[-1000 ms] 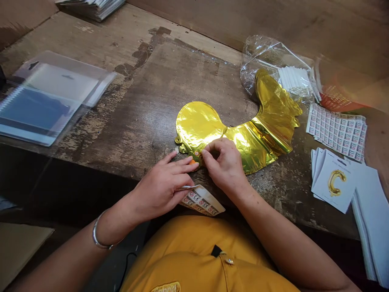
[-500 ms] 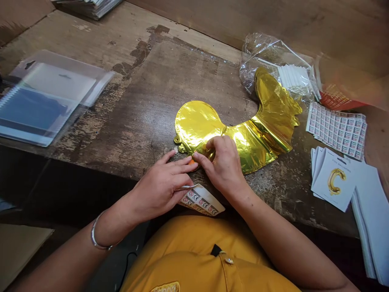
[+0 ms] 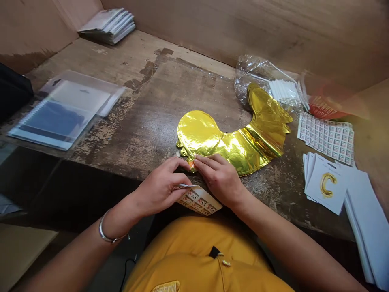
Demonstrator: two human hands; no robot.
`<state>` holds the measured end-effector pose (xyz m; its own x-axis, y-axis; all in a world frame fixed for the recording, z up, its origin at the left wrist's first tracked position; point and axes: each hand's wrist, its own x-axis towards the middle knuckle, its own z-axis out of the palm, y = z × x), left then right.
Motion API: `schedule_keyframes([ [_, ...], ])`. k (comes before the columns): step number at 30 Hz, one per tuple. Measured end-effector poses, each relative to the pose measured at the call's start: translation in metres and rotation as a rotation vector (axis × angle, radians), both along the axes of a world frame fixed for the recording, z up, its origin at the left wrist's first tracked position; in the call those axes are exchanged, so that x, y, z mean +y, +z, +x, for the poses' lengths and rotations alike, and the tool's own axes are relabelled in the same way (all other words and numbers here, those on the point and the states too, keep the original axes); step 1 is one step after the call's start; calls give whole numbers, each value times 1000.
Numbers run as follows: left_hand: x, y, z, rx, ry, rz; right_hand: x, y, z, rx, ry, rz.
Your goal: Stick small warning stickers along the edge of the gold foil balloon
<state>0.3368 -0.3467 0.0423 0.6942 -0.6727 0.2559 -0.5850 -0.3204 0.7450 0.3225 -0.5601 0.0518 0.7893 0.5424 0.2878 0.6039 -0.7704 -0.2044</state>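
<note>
on a scuffed, walled table (image 3: 146, 101), left fingers (image 3: 180, 177) pinch stickers (image 3: 201, 202), right fingers (image 3: 209, 163) touch foil (image 3: 199, 127), grip unclear.

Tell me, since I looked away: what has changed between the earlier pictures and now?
The right hand has eased left from a pinch to straighter fingers laid at the lower left edge of the shiny gold foil balloon. The left hand has drawn its outstretched fingers back and bent them. The view has shifted. Unchanged: the left hand holds the white sheet of printed CE stickers; the balloon lies in place.
</note>
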Motion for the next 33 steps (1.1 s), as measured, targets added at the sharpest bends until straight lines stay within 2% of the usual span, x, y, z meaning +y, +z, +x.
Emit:
schedule_keyframes([
  [2, 1, 2, -2, 18, 17, -3, -1, -2, 3, 9, -22, 24],
  [4, 1, 5, -3, 0, 46, 0, -2, 1, 9, 67, -104, 108],
  [8, -2, 10, -2, -125, 83, 32, -10, 10, 24, 356, -291, 330],
  [12, -6, 11, 4, -165, 39, 84, -21, 11, 38, 597, -290, 523],
  [17, -7, 13, 6, -177, 55, 109, -23, 8, 47, 646, -292, 521],
  [19, -7, 15, 7, -183, 47, 119, -21, 9, 49, 666, -318, 587],
  [22, -10, 17, 12, -214, -79, 163, -17, 12, 51, 725, -318, 670],
  [25, -17, 14, 23, -243, -228, 192, -12, 16, 43, 591, -345, 520],
  [28, -21, 9, 31, -227, -239, 163, -5, 20, 25, 262, -348, 243],
  [30, -22, 7, 33, -214, -222, 148, -4, 23, 13, 183, -306, 107],
  [31, -21, 6, 33, -213, -223, 145, -6, 24, 9, 198, -293, 79],
  [33, -20, 5, 32, -209, -245, 156, -17, 27, 12, 254, -332, 154],
])
